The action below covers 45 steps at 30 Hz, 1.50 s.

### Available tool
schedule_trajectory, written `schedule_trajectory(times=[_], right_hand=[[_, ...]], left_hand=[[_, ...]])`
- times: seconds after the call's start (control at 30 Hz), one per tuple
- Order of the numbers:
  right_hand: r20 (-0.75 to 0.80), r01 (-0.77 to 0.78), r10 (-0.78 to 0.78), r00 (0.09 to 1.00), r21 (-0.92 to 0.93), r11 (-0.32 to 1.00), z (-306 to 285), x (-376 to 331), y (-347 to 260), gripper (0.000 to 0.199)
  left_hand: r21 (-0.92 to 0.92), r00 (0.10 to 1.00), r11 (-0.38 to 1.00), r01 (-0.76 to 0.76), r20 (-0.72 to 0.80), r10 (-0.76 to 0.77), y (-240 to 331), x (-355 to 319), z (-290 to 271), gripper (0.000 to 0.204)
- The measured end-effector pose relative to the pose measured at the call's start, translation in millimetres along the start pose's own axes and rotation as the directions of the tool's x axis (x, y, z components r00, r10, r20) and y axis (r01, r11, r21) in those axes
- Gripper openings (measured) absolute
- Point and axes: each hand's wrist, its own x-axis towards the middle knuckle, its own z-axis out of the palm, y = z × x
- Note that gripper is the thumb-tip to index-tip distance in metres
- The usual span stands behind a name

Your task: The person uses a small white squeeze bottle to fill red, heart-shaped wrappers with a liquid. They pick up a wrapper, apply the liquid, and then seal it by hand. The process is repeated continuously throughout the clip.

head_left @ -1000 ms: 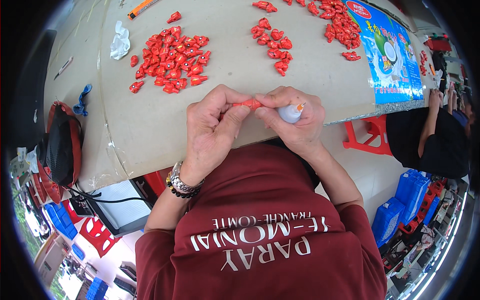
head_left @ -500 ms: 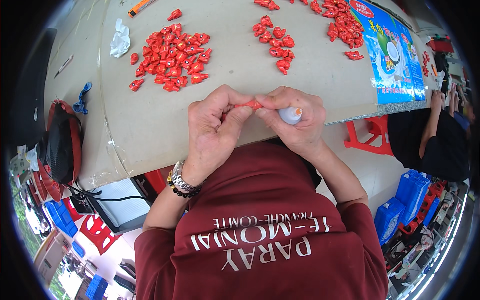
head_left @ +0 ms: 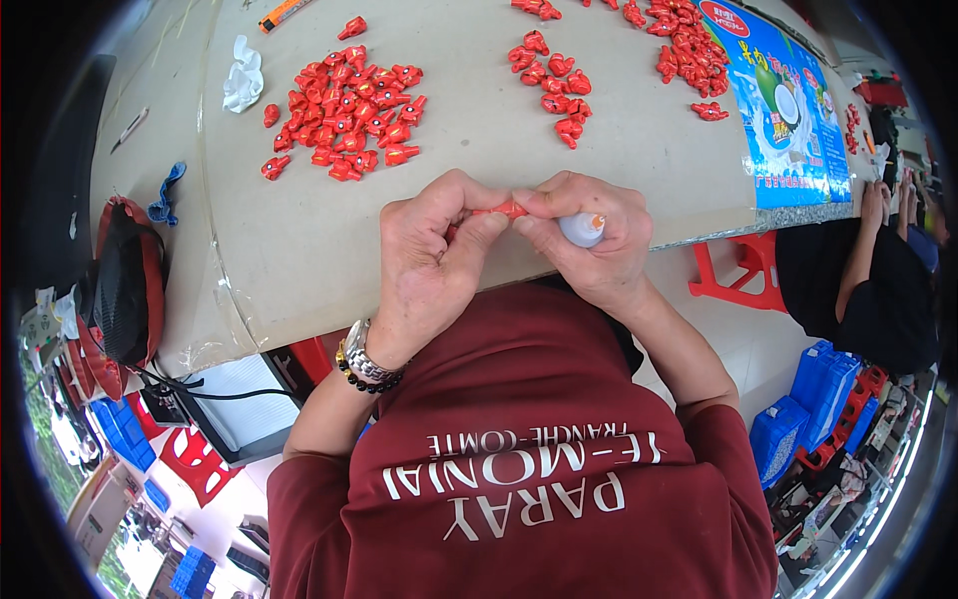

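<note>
My left hand (head_left: 431, 262) and my right hand (head_left: 589, 240) meet at the near edge of a cardboard-covered table (head_left: 299, 240). Between their fingertips they pinch a small red plastic part (head_left: 504, 211). A small white bottle with an orange tip (head_left: 583, 229) is tucked in my right hand's palm. A metal watch and a dark bead bracelet (head_left: 367, 365) circle my left wrist. Most of the red part is hidden by my fingers.
A heap of several red parts (head_left: 344, 125) lies far left, a smaller group (head_left: 552, 82) in the middle, another (head_left: 684, 45) far right beside a blue printed sheet (head_left: 788, 105). White crumpled tissue (head_left: 242, 82), a dark bag (head_left: 122, 285), another person (head_left: 868, 285) at right.
Both hands stay together over the red part at the table edge; only the fingers have shifted slightly.
</note>
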Motion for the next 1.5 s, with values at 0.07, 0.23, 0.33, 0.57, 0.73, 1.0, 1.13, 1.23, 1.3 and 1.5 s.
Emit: schedule_trajectory(times=[0.07,0.23,0.33,0.57,0.73,1.0,1.13,1.23,1.3,1.5], right_hand=[[0.001,-0.006,0.006,1.000,0.003,1.000,0,-1,1,0.012],[0.001,-0.006,0.006,1.000,0.014,1.000,0,0,1,0.012],[0.000,-0.017,0.017,1.000,0.019,1.000,0,0,0,0.012],[-0.001,-0.039,0.039,0.999,0.020,0.999,0,1,-2,0.011],[0.011,-0.173,0.173,0.985,0.065,0.983,-2,2,-4,0.011],[0.070,-0.334,0.328,0.942,0.117,0.935,-8,7,-10,0.020],[0.055,-0.251,0.246,0.968,0.129,0.959,-6,5,-7,0.021],[0.032,-0.231,0.229,0.973,0.107,0.967,-6,4,-8,0.020],[0.017,-0.192,0.191,0.981,0.085,0.978,-6,3,-8,0.020],[-0.012,0.006,-0.006,1.000,0.009,1.000,-3,0,0,0.021]], left_hand=[[0.001,1.000,1.000,-0.005,0.004,0.005,1,0,0,0.007],[0.020,1.000,1.000,-0.002,0.005,0.002,1,0,0,0.007],[0.012,1.000,1.000,-0.001,-0.004,0.001,1,1,1,0.006],[0.013,1.000,1.000,0.007,-0.003,-0.007,0,0,1,0.006],[-0.093,0.995,0.991,0.091,0.039,-0.088,3,4,-1,0.006],[-0.263,0.972,0.935,0.236,0.079,-0.223,11,5,-4,0.013],[-0.268,0.969,0.932,0.245,0.089,-0.229,12,2,-5,0.014],[-0.269,0.966,0.928,0.259,0.089,-0.244,10,2,-6,0.013],[-0.313,0.961,0.908,0.277,0.085,-0.264,10,2,-6,0.012],[-0.402,0.947,0.860,0.314,0.070,-0.313,12,1,-2,0.007]])
